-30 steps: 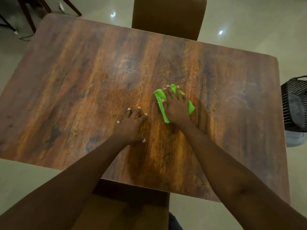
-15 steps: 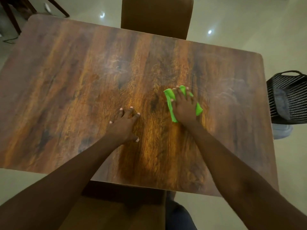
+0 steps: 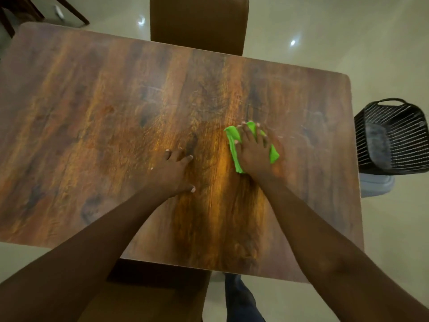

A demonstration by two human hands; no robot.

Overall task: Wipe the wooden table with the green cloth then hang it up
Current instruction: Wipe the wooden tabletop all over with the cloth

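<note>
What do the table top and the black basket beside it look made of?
Table: wood or wood-look laminate with a streaky brown grain and a soft sheen under the light.
Black basket: likely moulded plastic, with thin ribs in an open grid; wire can't be ruled out.

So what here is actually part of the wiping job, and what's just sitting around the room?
Part of the job:
- green cloth, flat under the right hand
- wooden table
- left hand, resting on the table

Just around:
- chair at the far side
- chair at the near side
- black wire basket on the floor
</note>
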